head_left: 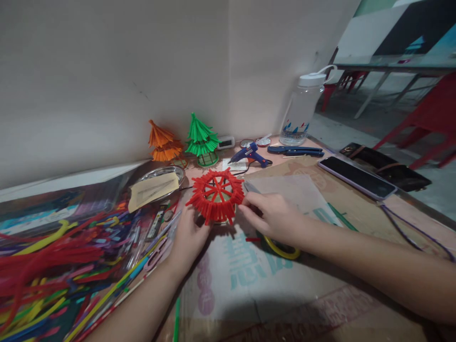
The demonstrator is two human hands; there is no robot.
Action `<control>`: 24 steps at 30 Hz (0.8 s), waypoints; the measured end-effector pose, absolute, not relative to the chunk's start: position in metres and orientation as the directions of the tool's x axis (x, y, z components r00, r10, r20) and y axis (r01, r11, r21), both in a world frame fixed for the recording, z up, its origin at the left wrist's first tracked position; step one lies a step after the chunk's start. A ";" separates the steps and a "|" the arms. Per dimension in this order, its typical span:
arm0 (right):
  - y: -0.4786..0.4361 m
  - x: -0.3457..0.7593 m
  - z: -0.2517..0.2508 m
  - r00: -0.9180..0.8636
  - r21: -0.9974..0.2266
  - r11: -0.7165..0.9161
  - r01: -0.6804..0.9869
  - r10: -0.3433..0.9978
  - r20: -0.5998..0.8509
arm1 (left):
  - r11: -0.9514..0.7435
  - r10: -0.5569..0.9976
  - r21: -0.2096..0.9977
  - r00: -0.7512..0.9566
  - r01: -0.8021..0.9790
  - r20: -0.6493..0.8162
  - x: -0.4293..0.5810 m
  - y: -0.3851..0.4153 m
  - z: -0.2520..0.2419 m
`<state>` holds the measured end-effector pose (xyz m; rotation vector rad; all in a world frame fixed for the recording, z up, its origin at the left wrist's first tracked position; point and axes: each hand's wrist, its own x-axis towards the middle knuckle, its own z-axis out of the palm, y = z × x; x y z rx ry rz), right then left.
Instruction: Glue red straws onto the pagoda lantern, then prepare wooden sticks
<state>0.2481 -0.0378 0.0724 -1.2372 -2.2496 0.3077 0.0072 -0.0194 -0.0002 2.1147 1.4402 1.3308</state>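
A red pipe-cleaner model [218,194], with a spoked ring on top and a fringe of short strips hanging around it, is held just over the plastic sheet. My left hand [190,232] grips it from the lower left, its fingers partly hidden beneath the fringe. At the right edge, my right hand [267,211] pinches the fringe with thumb and forefinger; the exact contact is blurred. Under the right hand lie scissors with a yellow handle [283,251], mostly covered. A short red strip [252,240] rests on the sheet beside them.
Orange [164,142] and green [202,137] pipe-cleaner models stand by the wall. Nearby are a blue glue gun [249,154], blue pliers [295,151], a water bottle [297,109] and a phone [356,178]. Loose pipe cleaners [53,266] cover the left; a metal dish [180,175] sits behind.
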 end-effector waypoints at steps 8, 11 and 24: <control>-0.039 0.249 0.075 -0.394 -0.513 0.503 0.696 0.864 0.313 | -0.463 0.848 0.668 0.071 0.583 0.526 0.005 -0.019 -0.004; -0.038 0.254 0.075 -0.350 -0.655 0.481 0.583 0.876 0.332 | -0.468 0.858 0.695 0.092 0.546 0.505 0.006 -0.017 -0.003; -0.027 0.239 0.052 -0.451 -0.955 -0.285 -0.077 0.865 -0.221 | -0.462 0.882 0.782 0.125 0.418 0.455 0.009 -0.013 0.003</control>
